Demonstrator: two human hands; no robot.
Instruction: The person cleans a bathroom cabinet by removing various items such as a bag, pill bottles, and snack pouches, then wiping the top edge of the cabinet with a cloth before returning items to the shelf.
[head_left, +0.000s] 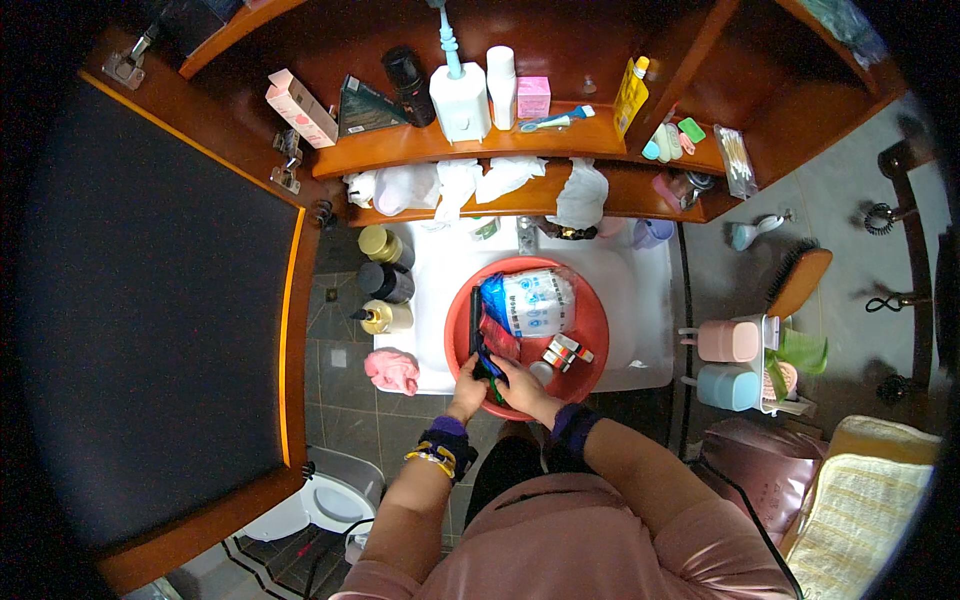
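Note:
At the near left rim of a red plastic basin are both of my hands. My left hand and my right hand close together around a bundle of slim black, blue and green items; their exact kind is unclear, and my fingers partly hide them. A long black piece reaches up along the basin's left wall. Inside the basin lie a clear and blue plastic package bearing writing, a red packet, several small boxes and a round whitish item.
The basin rests on a white washbasin. Several pump bottles and a pink cloth line its left side. Above hangs an open wooden cabinet holding toiletries. Its door stands out at left; pink and blue cups are at right.

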